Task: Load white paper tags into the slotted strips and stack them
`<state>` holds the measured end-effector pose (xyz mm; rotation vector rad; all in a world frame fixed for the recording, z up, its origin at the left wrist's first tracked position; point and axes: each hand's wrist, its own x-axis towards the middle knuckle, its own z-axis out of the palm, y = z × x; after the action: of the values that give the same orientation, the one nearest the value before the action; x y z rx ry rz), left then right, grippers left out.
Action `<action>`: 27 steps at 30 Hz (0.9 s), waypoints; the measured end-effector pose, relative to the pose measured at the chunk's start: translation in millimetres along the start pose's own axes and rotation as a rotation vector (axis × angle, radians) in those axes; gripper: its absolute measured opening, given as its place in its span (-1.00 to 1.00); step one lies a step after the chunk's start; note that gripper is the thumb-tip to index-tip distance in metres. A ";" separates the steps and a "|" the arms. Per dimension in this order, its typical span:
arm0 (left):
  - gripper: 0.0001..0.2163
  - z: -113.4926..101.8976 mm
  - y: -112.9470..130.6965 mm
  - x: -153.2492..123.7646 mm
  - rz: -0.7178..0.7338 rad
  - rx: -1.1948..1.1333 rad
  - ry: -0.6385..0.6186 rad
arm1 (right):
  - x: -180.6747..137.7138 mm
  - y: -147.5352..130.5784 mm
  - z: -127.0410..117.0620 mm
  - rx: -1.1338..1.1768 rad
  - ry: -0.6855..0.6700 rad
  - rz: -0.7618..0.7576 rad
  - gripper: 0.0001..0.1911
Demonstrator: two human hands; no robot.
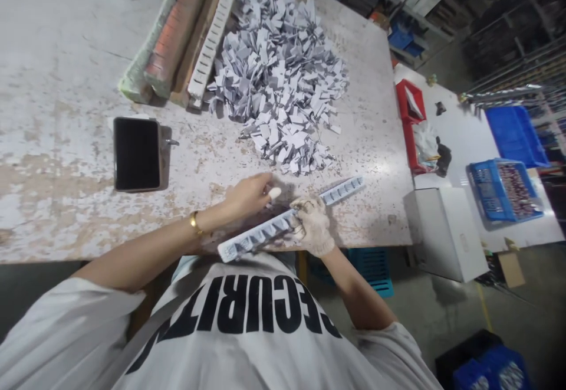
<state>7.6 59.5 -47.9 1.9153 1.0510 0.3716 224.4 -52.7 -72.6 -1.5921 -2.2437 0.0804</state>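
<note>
A long, narrow pale strip (260,235) with a row of slots lies slanted near the table's front edge. My right hand (312,225), in a whitish work glove, is closed around its middle, so that part is hidden. My left hand (251,194) is just left of the glove, above the strip. It is bare, with a gold bracelet at the wrist and a white cover on one fingertip. Its fingers are curled, and what they pinch, if anything, is hidden. Beyond both hands spreads a big heap of small pale grey-white flat pieces (287,77).
Left of the heap lie a white slotted strip (213,45) and long reddish blocks (177,30) in wrapping. A black-screened device (137,154) rests at left. On the right stand a white box (446,230), red bins (410,124) and a blue basket (486,192).
</note>
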 end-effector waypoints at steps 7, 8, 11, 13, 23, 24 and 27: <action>-0.67 6.0 11.5 80.7 -0.034 0.340 0.139 | 0.9 -44.2 3.8 0.234 0.064 -0.042 -0.59; -0.66 8.8 11.4 86.3 -0.051 0.343 0.161 | 0.7 -45.9 2.4 0.271 0.113 -0.002 -0.60; -0.67 12.7 7.4 95.4 -0.076 0.327 0.191 | -3.5 -43.5 -3.4 0.319 0.239 0.129 -0.72; -0.69 9.8 1.9 96.2 -0.074 0.285 0.192 | -8.6 -37.2 -6.6 0.298 0.294 0.203 -0.77; -0.84 -12.8 -12.7 49.0 0.020 -0.344 0.121 | 28.5 -8.1 -17.9 0.124 0.332 0.369 -0.69; -0.82 -12.7 -9.3 41.2 0.046 -0.452 0.088 | 37.3 -7.0 -19.3 0.153 0.303 0.383 -0.65; -0.74 -12.1 3.4 20.3 0.105 -0.685 -0.011 | 58.0 -4.9 -22.1 0.404 0.183 0.434 -0.64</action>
<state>14.1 81.5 -41.4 1.3504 0.6897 0.6811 211.3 -5.0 -34.8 -1.7388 -1.5888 0.4538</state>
